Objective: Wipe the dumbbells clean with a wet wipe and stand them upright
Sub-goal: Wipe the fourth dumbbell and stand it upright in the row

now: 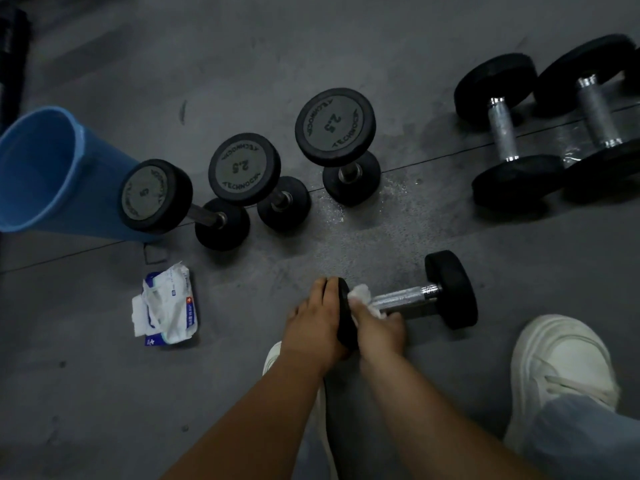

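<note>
- L hand (311, 323) grips left head of dumbbell (450, 289), which lies on floor (381, 64), near centre.
- R hand (379, 330) holds wet wipe (360, 293) curled round its handle.
- 3 upright dumbbells (244, 168) far, left-centre.
- 2 lying dumbbells (502, 129) far right.
- Wipe pack (166, 306) near left; blue bin (41, 168) far left.

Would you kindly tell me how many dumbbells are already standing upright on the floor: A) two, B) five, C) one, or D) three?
D: the 5 dumbbell, the middle 2.5 dumbbell and the far 2.5 dumbbell stand on end beside the blue bin; the held dumbbell and the right-hand pair lie on their sides.
</note>
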The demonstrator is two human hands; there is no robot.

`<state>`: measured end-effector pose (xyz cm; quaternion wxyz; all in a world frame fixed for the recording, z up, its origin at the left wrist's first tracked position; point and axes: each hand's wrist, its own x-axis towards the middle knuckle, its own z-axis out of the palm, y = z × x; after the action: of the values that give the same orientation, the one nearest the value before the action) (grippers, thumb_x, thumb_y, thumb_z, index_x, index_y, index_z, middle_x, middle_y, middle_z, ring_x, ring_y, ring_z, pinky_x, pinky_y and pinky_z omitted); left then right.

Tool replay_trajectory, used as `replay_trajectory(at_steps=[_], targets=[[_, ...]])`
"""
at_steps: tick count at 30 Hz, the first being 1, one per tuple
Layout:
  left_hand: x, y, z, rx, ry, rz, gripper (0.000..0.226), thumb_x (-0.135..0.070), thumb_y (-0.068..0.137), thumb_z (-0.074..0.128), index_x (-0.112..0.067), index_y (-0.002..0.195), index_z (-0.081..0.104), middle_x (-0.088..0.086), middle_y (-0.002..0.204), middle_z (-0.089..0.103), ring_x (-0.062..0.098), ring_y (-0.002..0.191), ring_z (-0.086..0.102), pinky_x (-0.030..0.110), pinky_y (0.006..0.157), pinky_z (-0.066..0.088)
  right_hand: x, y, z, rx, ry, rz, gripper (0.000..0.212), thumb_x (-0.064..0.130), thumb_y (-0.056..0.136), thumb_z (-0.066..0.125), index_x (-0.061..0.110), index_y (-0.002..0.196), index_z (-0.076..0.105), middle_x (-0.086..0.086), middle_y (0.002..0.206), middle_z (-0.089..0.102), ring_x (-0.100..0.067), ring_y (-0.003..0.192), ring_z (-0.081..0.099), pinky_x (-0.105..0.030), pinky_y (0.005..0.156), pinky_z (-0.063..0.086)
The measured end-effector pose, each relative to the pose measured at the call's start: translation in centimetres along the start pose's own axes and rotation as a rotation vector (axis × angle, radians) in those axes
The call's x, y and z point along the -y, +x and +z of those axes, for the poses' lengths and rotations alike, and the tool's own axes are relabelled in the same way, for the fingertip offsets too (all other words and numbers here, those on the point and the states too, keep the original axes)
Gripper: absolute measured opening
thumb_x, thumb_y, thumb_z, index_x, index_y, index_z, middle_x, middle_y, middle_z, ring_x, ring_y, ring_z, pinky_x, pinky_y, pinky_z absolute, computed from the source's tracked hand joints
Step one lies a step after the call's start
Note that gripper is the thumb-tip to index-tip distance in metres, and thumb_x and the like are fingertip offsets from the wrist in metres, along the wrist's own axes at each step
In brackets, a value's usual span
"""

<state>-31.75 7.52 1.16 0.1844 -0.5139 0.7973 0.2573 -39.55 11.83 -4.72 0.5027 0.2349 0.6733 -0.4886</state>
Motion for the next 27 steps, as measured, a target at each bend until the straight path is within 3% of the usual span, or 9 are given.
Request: replay_trajectory(at_steps=[2, 7, 12, 16, 21, 24, 27], targets=[[-0.1, 0.1, -0.2, -0.020, 0.009, 0.007, 0.106, -0.039, 0.071, 0.077, -0.026, 0.152, 0.010, -0.003, 0.156, 0.017, 0.026, 0.128, 0.047, 0.040, 0.105, 0.039, 0.9, 0.4, 0.9, 0.034, 0.100, 0.091, 0.038, 0.015, 0.072, 0.085, 0.009, 0.105, 0.066, -0.007, 0.090, 0.073, -0.021, 0.076, 0.072, -0.032, 0.069, 0.058], [0.2, 0.1, 0.2, -0.025, 0.030, 0.028, 0.107, -0.046, 0.069, 0.077, -0.028, 0.151, 0.011, -0.005, 0.154, 0.021, 0.023, 0.126, 0.049, 0.039, 0.104, 0.040, -1.4, -0.4, -1.3, 0.020, -0.080, -0.099, 0.039, 0.027, 0.072, 0.085, 0.012, 0.096, 0.060, -0.006, 0.090, 0.073, -0.016, 0.077, 0.071, -0.031, 0.071, 0.057], [-0.1, 0.4, -0.6, 0.032, 0.146, 0.022, 0.110, -0.043, 0.070, 0.078, -0.021, 0.154, 0.010, 0.000, 0.156, 0.021, 0.025, 0.130, 0.045, 0.037, 0.104, 0.037, 0.7, 1.0, 1.0, 0.015, 0.035, 0.052, 0.032, 0.017, 0.074, 0.083, 0.007, 0.102, 0.069, -0.009, 0.089, 0.073, -0.020, 0.072, 0.071, -0.027, 0.062, 0.054], [-0.7, 1.2, -2.1, 0.057, 0.357, 0.103, 0.102, -0.048, 0.066, 0.081, -0.014, 0.144, 0.026, 0.004, 0.140, 0.040, 0.023, 0.125, 0.046, 0.034, 0.104, 0.036, -1.0, -0.7, -1.3, 0.021, -0.111, -0.070, 0.041, 0.022, 0.074, 0.083, 0.002, 0.103, 0.062, -0.012, 0.092, 0.072, -0.019, 0.075, 0.069, -0.027, 0.066, 0.054], [-1.0, -0.5, 0.5, -0.139, 0.284, 0.075, 0.095, -0.032, 0.078, 0.076, -0.006, 0.152, 0.023, 0.014, 0.156, 0.030, 0.028, 0.145, 0.030, 0.037, 0.115, 0.029, 1.4, 0.8, 1.3, 0.044, 0.070, 0.122, 0.034, 0.014, 0.072, 0.083, 0.003, 0.101, 0.068, -0.010, 0.085, 0.073, -0.022, 0.071, 0.071, -0.031, 0.063, 0.056], [-1.1, -0.5, 1.8, -0.229, 0.253, 0.059, 0.095, -0.030, 0.073, 0.079, -0.008, 0.150, 0.028, 0.014, 0.153, 0.035, 0.030, 0.145, 0.030, 0.044, 0.115, 0.029, 0.0, -0.1, 0.2, 0.023, -0.074, 0.001, 0.052, 0.035, 0.064, 0.086, 0.009, 0.104, 0.066, -0.007, 0.089, 0.074, -0.020, 0.076, 0.072, -0.035, 0.075, 0.060], [-0.8, 0.0, 1.6, -0.166, 0.210, 0.087, 0.102, -0.036, 0.073, 0.080, -0.012, 0.153, 0.020, 0.012, 0.157, 0.026, 0.029, 0.149, 0.018, 0.040, 0.120, 0.016, -0.2, 0.4, 0.1, 0.050, -0.060, -0.011, 0.047, 0.032, 0.068, 0.087, 0.010, 0.103, 0.064, -0.007, 0.092, 0.073, -0.019, 0.078, 0.072, -0.037, 0.079, 0.059]])
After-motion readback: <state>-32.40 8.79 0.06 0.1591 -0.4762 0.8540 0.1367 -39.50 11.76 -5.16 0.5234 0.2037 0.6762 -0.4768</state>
